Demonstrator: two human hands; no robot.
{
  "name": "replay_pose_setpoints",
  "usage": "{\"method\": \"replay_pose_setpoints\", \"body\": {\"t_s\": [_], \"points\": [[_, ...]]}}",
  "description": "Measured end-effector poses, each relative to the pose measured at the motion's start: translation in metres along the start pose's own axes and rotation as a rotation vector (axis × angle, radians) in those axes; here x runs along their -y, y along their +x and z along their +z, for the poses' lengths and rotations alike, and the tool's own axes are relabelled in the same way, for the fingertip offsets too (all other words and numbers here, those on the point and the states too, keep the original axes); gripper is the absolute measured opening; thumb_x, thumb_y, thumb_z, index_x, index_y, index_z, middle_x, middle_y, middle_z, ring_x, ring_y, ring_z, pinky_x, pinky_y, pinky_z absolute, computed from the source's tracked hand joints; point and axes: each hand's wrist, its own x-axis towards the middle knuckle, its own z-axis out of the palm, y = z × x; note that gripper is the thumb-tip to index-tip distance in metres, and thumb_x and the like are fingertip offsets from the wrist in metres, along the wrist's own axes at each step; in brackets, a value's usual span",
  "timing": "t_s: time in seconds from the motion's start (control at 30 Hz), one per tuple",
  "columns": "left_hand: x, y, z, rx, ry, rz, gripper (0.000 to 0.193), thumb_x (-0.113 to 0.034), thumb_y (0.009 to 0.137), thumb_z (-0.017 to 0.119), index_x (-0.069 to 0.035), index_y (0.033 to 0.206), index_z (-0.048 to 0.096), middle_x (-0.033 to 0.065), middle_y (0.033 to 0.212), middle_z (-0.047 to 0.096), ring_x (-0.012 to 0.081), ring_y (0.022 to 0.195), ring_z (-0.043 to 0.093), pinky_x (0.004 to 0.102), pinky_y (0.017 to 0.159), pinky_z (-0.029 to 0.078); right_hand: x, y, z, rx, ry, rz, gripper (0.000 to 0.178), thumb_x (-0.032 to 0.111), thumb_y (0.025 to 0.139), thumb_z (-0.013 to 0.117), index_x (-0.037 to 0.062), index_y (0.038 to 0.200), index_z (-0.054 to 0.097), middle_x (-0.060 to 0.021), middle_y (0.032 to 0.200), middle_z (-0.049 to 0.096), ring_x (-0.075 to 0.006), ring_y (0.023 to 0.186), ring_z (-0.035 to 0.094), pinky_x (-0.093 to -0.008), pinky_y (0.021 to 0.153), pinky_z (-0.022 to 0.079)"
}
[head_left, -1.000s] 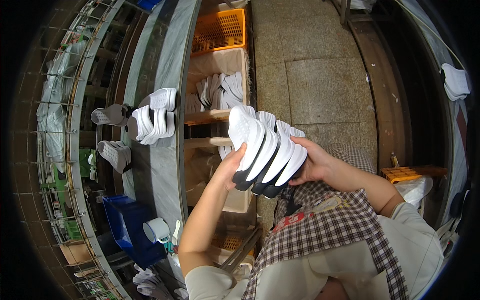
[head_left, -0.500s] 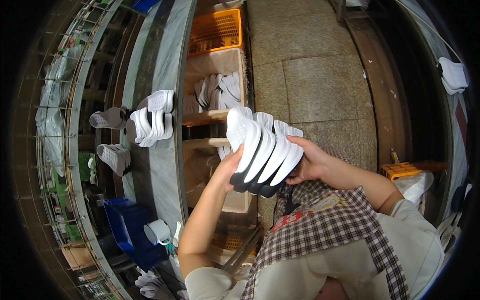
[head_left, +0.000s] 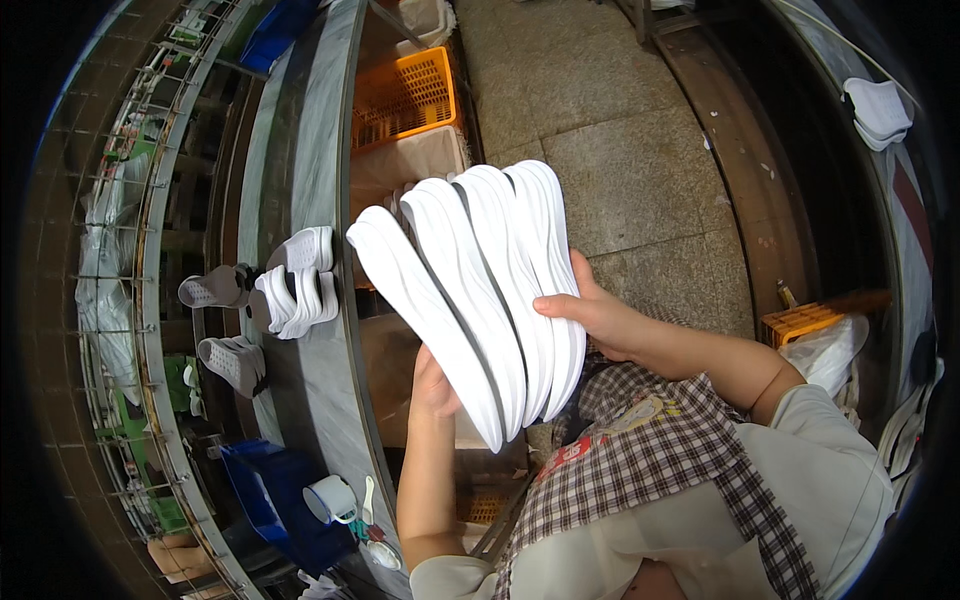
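Note:
A stack of several white shoe soles [head_left: 478,280] is held up in front of my chest, fanned out and tilted, with their wavy white sides facing up. Thin dark gaps run between them. My left hand [head_left: 433,385] grips the near left side of the stack, its fingers partly hidden behind the soles. My right hand [head_left: 592,312] wraps the right side, the thumb pressed over the outermost sole and the fingers out of sight beneath. To the left, smaller groups of white and grey soles [head_left: 295,300] sit on a long grey bench [head_left: 325,410].
An orange plastic crate [head_left: 408,95] stands beyond a cloth-lined bin [head_left: 400,165] beside the bench. Near left are a blue bin [head_left: 262,490] and a white mug [head_left: 328,499]. Another orange crate [head_left: 815,322] with a plastic bag is at right. Stone floor [head_left: 640,170] lies ahead.
The soles have been turned, so their white sides now face up and the dark ends no longer show. My right thumb now lies over the stack. The view has shifted slightly.

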Motion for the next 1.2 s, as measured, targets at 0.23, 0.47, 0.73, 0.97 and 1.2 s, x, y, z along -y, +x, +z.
{"method": "replay_pose_setpoints", "body": {"t_s": [0.23,0.47,0.73,0.97,1.2], "points": [[0.000,0.007,0.016,-0.250,-0.166,0.048,0.051,-0.021,0.094,0.051,0.005,0.134,0.034,0.0147,0.113,0.057,0.0232,0.096,0.061,0.0334,0.075,0.055,0.004,-0.010,0.003,0.002,-0.074,-0.135,0.105,0.042,0.083,0.062,-0.0045,0.140,-0.013,-0.0287,0.143,0.015,-0.0356,0.133,0.024,-0.0440,0.109,0.023],[-0.014,0.032,0.018,-0.188,-0.186,0.130,0.051,-0.021,0.094,0.050,0.004,0.135,0.033,0.0140,0.111,0.056,0.0225,0.094,0.060,0.0326,0.074,0.055,0.005,-0.013,-0.001,0.031,-0.227,-0.334,0.093,0.040,0.090,0.054,-0.0080,0.140,-0.009,-0.0278,0.143,0.017,-0.0338,0.133,0.022,-0.0412,0.110,0.020],[-0.028,0.041,0.013,-0.158,-0.186,0.208,0.051,-0.020,0.094,0.050,0.003,0.136,0.032,0.0133,0.109,0.056,0.0216,0.091,0.060,0.0317,0.072,0.054,0.012,-0.007,-0.017,0.200,-0.247,-0.380,0.088,0.036,0.084,0.066,-0.0093,0.139,0.014,-0.0245,0.138,0.032,-0.0300,0.129,0.033,-0.0397,0.106,0.031],[-0.032,0.037,0.010,-0.148,-0.189,0.251,0.051,-0.020,0.094,0.049,0.003,0.136,0.031,0.0127,0.107,0.055,0.0209,0.089,0.059,0.0309,0.071,0.054,0.006,0.009,-0.030,0.225,-0.321,-0.393,0.088,0.034,0.078,0.073,-0.0038,0.140,0.022,-0.0208,0.135,0.038,-0.0295,0.127,0.037,-0.0396,0.102,0.037],[-0.026,0.027,0.012,-0.157,-0.192,0.270,0.051,-0.020,0.094,0.048,0.002,0.137,0.030,0.0121,0.105,0.055,0.0202,0.087,0.059,0.0301,0.069,0.053,0.027,0.016,-0.036,0.168,-0.746,-0.548,0.088,0.029,0.078,0.074,0.0053,0.143,0.020,-0.0204,0.134,0.038,-0.0299,0.125,0.040,-0.0433,0.103,0.037]]}}
